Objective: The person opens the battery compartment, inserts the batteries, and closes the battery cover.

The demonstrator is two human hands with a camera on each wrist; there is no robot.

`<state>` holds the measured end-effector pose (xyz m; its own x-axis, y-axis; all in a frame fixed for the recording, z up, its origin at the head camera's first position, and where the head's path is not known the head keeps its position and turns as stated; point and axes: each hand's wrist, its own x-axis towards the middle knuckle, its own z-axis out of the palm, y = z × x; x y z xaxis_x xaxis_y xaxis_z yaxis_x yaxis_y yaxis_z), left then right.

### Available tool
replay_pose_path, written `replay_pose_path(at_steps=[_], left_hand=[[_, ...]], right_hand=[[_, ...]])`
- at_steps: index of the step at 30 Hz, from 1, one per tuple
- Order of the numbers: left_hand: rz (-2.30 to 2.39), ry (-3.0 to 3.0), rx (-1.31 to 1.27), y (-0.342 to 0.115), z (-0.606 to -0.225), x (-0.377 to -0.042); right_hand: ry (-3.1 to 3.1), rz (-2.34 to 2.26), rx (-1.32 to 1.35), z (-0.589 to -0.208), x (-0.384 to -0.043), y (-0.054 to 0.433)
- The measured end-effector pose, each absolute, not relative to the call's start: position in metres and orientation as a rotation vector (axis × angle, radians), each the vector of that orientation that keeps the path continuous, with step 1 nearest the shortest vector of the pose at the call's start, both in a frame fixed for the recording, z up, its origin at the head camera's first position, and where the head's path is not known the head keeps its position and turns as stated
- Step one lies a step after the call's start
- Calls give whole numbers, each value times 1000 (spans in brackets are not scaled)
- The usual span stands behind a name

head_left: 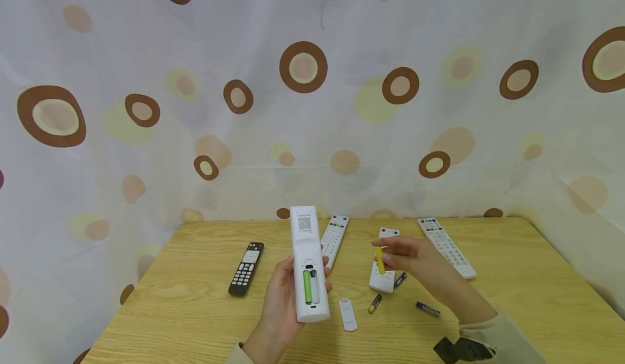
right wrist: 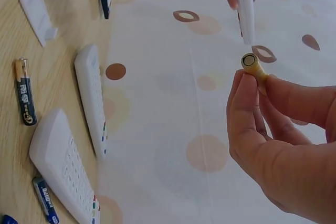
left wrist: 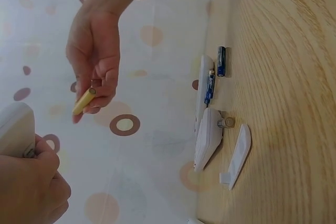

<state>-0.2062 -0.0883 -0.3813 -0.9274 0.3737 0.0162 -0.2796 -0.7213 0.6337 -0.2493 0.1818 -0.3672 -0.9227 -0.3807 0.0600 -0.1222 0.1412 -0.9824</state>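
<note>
My left hand (head_left: 281, 298) grips a white remote control (head_left: 305, 244) upright, its back facing me. Its battery compartment lies uncovered, with a green battery (head_left: 307, 287) in the left slot; the right slot (head_left: 314, 289) shows a grey-white surface and a dark spot at its top, and I cannot tell whether a battery lies there. To the right, my right hand (head_left: 415, 255) pinches a yellow battery (head_left: 380, 260) between thumb and fingers, apart from the remote. In the right wrist view, one flat end of the yellow battery (right wrist: 250, 60) faces the camera.
The white battery cover (head_left: 348, 314) lies on the wooden table (head_left: 195, 320). Close by are a black-and-gold battery (head_left: 375, 303) and blue batteries (head_left: 427, 309). White remotes (head_left: 446, 247) lie behind, and a black remote (head_left: 246, 269) at left. A patterned curtain (head_left: 342, 125) hangs behind.
</note>
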Motion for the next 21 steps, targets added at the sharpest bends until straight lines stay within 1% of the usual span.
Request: replay_pose_path(at_steps=[8,15,21], left_hand=[[2612,937,232,-89,-380,-206],[2604,937,192,-89,-380,-205],[2592,956,209,-89,-381,-205]], right_hand=[[2079,-1956,-477,-358,-239,171],[1985,-1984,-432,-354,-231,163],[1861,-1997,-437,-350,-223,156]])
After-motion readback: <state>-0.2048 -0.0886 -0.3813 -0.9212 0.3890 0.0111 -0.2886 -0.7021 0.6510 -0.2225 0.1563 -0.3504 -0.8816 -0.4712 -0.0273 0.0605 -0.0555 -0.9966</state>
